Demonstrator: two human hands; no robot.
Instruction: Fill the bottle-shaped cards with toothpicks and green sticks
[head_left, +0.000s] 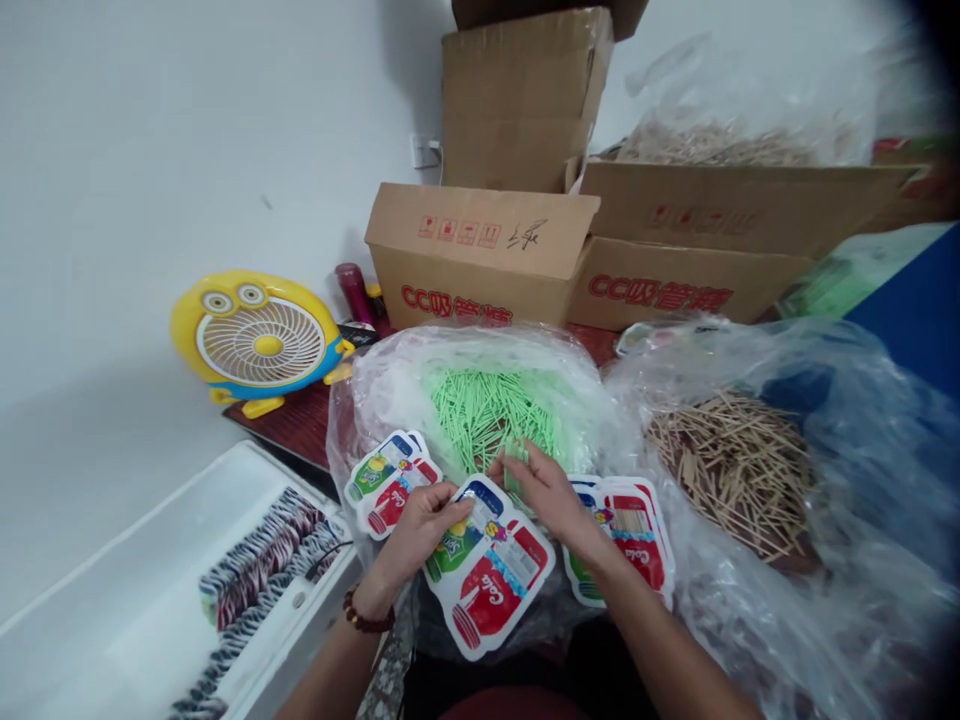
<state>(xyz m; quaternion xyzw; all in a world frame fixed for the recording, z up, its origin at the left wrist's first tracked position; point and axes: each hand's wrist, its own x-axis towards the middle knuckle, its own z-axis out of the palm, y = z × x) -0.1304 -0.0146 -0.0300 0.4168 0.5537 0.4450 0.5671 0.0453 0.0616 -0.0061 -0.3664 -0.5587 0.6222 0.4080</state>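
My left hand [426,523] pinches the upper left edge of a printed candy package [491,580], which has a green lemon side and a red Cola side. My right hand [541,487] is closed around a small bunch of green sticks [515,458] just above that package. Behind it, a heap of thin green sticks [480,405] lies in an opened clear plastic bag [382,375]. To the left rests a stack of similar packages [390,488]. Another stack [645,540] lies partly under my right forearm, with brown sticks showing in its Cola window.
A pile of brown sticks [739,470] lies in clear plastic at right. A white foam box [97,560] at lower left holds rows of packages [262,550]. A yellow fan [262,335] and cardboard boxes [480,250] stand behind.
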